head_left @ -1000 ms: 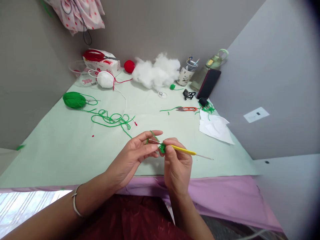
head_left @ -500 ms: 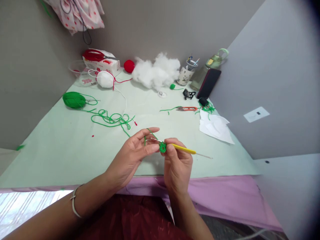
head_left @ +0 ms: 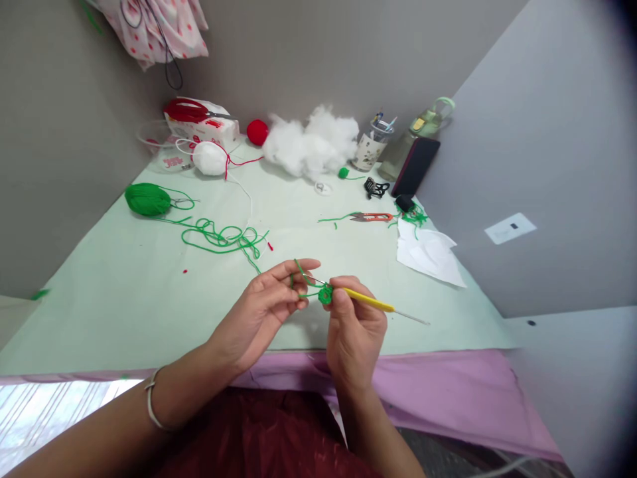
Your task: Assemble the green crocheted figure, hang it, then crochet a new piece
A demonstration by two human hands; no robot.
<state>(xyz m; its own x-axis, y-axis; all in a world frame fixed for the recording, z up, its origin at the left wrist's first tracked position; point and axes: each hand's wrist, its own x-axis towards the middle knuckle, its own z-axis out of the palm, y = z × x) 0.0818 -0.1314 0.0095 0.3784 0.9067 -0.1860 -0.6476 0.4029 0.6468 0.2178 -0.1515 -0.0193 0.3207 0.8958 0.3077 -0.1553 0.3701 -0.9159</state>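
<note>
In my right hand (head_left: 355,325) is a yellow-handled crochet hook (head_left: 371,301), its rear metal end pointing right. A small round green crochet piece (head_left: 325,295) sits at that hand's fingertips, near the hook's front shaft. My left hand (head_left: 263,305) is just left of the piece, its thumb and a finger closed on green yarn (head_left: 309,294) that runs to the piece. More of the strand loops over the raised left index finger and meets the hook. Whether the hook tip is inside a stitch is too small to tell.
Loose green yarn (head_left: 213,240) leads to a green skein (head_left: 148,199) at left. Behind are white yarn (head_left: 210,159), red yarn (head_left: 257,132) and fluffy stuffing (head_left: 311,143). Orange thread snips (head_left: 373,217), a hair clip (head_left: 375,188), paper (head_left: 428,252) and a phone (head_left: 417,166) lie to the right.
My left thumb has come off the crochet piece and moved left, now pinching a strand drawn out from it. The hook has shifted slightly right.
</note>
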